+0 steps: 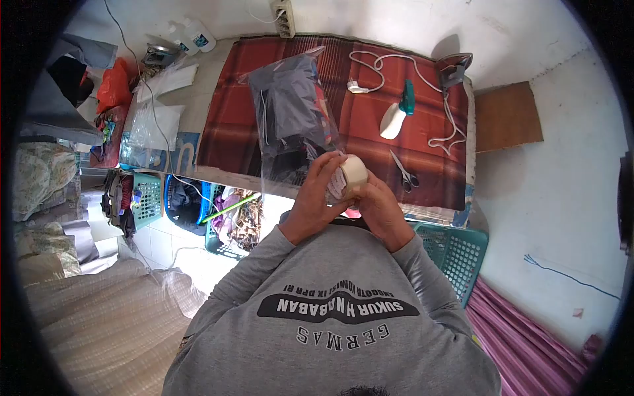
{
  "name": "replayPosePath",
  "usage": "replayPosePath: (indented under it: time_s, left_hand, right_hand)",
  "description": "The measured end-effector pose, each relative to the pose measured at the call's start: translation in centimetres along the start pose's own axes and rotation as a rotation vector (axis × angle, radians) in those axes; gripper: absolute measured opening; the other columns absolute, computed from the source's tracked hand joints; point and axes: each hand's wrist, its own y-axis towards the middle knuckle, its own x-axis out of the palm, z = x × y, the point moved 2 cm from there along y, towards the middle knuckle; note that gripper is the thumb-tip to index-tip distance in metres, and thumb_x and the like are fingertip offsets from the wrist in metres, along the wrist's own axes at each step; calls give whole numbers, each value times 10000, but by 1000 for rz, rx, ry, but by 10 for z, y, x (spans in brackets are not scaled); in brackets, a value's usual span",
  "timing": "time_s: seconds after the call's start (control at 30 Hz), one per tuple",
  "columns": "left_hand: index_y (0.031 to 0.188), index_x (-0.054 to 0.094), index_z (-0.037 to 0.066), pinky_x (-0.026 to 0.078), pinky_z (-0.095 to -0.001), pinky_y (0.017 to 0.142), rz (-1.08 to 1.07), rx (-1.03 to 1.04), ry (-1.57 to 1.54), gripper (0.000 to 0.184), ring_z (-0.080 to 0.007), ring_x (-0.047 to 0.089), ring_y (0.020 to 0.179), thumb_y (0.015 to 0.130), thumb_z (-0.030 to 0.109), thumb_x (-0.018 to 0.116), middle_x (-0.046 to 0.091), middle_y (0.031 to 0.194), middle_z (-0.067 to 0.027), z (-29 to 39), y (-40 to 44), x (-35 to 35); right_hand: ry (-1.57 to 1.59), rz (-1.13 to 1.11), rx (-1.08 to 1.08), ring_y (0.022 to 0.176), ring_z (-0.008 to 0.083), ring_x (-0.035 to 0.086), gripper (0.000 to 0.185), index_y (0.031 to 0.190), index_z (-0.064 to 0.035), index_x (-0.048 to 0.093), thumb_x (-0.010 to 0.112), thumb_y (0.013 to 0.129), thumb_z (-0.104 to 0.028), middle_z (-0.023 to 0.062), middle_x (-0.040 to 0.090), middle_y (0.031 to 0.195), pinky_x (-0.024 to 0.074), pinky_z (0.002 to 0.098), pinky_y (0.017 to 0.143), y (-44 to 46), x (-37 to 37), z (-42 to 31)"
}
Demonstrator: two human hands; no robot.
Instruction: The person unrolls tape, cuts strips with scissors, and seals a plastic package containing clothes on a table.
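A roll of clear tape [354,173] is held between both hands, close to my chest and at the table's front edge. My left hand [312,201] wraps round its left side, fingers over the core. On the right, my right hand [383,206] is closed with its fingertips at the lower edge of the roll; whether they pinch the tape's end I cannot tell. Just beyond the hands lies a clear plastic bag [290,109] with folded dark clothing inside, its near end partly hidden by my left hand.
On the red checked cloth [228,112] lie scissors [405,175], a spray bottle [396,119] with a green head, and an iron [454,69] with its white cord. Plastic sheets [155,125] lie at left. Baskets [456,254] stand below the table.
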Motion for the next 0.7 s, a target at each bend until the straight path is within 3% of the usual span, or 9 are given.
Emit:
replayPosePath:
  time_s: [0.17, 0.33, 0.7]
  left_hand:
    - [1560, 470, 78, 452, -467, 1175, 13, -38, -14, 885, -395, 508, 1435, 811, 167, 934, 455, 1561, -192, -4, -4, 2]
    - [1572, 464, 86, 469, -467, 1172, -6, -61, 8, 884, -401, 511, 1434, 819, 158, 921, 436, 1564, -183, -2, -7, 0]
    - [1587, 463, 92, 446, -463, 1195, 1, -93, -24, 921, -379, 493, 1462, 802, 171, 938, 446, 1585, -174, -8, -13, -7]
  right_hand:
    - [-99, 52, -37, 1086, 149, 680, 524, 1455, -29, 568, 587, 932, -60, 58, 686, 1254, 551, 317, 938, 4, 0, 9]
    - [-107, 48, -42, 1054, 150, 691, 488, 1420, -22, 591, 568, 933, -58, 58, 702, 1229, 552, 316, 942, 9, -5, 18]
    - [-1, 16, 38, 1139, 168, 680, 494, 1455, -14, 580, 553, 964, -73, 85, 694, 1273, 539, 324, 992, 4, 10, 7]
